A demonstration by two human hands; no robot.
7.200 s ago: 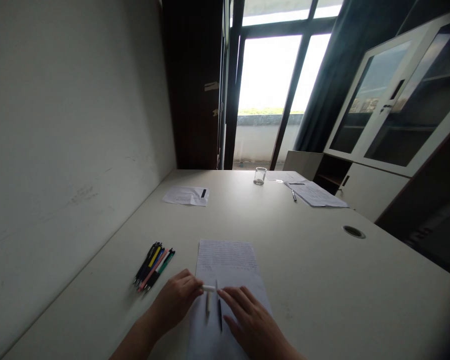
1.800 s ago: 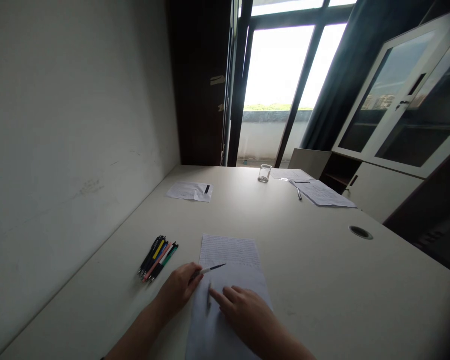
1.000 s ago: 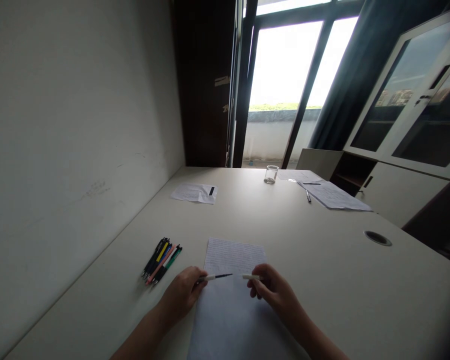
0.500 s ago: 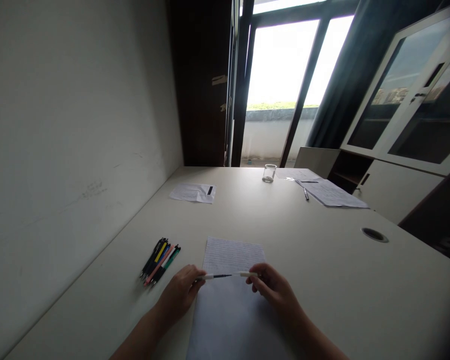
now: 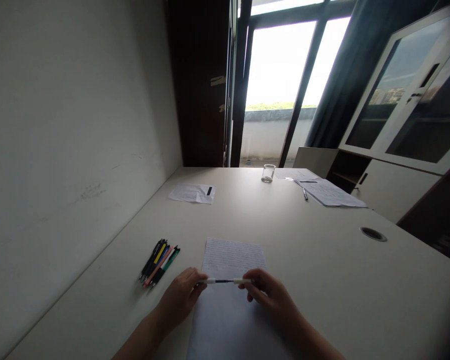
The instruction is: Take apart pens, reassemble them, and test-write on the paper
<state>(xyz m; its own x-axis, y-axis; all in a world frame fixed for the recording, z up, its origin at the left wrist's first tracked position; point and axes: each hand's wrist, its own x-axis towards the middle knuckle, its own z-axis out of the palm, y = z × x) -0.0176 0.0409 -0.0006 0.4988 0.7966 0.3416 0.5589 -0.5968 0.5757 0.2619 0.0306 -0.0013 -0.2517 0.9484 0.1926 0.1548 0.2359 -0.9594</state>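
Observation:
My left hand (image 5: pixel 185 290) is closed around the rear of a white pen (image 5: pixel 210 281), whose thin dark front (image 5: pixel 222 281) points right. Between the thumb and fingers of my right hand (image 5: pixel 268 290) is a white pen cap (image 5: pixel 238 281), its mouth facing left. The pen's tip meets the mouth of the cap; how far inside it sits is too small to tell. Both parts are in line, level above a sheet of paper (image 5: pixel 228 320) with lines of writing on its upper part. My fingers hide the outer ends of both parts.
Several pens (image 5: pixel 159 262) lie bunched left of my left hand. Farther back on the white table (image 5: pixel 303 260) are a crumpled paper (image 5: pixel 191 193), a glass (image 5: pixel 268 173), a stack of papers (image 5: pixel 332 192) and another pen (image 5: pixel 305 194). A round cable hole (image 5: pixel 373 234) is at right.
My right hand has moved slightly left with the cap, closing the small gap to the pen's tip. Both hands sit a little lower in view, and the pen is now level with the cap.

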